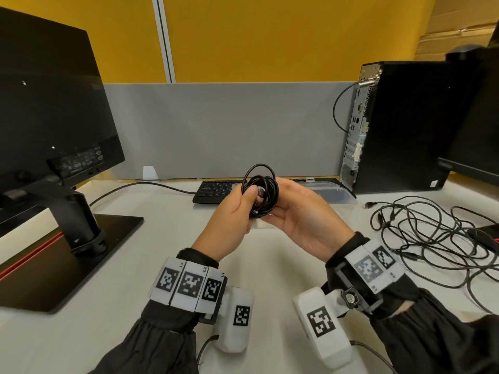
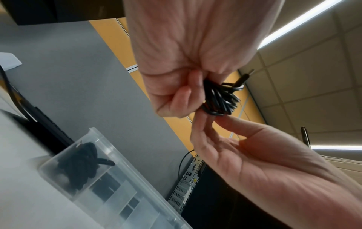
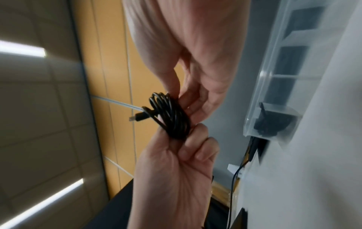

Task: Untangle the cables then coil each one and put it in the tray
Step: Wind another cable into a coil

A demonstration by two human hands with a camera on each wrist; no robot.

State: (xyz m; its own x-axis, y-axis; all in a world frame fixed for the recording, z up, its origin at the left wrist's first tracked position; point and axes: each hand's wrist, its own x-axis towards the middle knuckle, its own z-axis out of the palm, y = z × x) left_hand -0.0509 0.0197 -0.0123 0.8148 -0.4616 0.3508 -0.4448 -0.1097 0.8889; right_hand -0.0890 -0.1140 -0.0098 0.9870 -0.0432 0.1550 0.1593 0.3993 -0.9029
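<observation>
- The left hand [image 1: 234,209] grips a black coiled cable [image 1: 261,190], its fingers [image 2: 181,99] curled round the loops and thumb pressed on top.
- The right hand [image 1: 302,211] cups the coil's other side, its fingers [image 3: 197,99] bent against the loops.
- A clear tray [image 1: 333,190] lies on the surface beyond the fingers; a dark coil [image 2: 82,164] sits in its end compartment.
- Tangled cables [image 1: 432,233] sprawl right of the right-hand fingers.

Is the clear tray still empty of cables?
No: in the left wrist view a coiled black cable already lies in the end compartment of the clear tray.
</observation>
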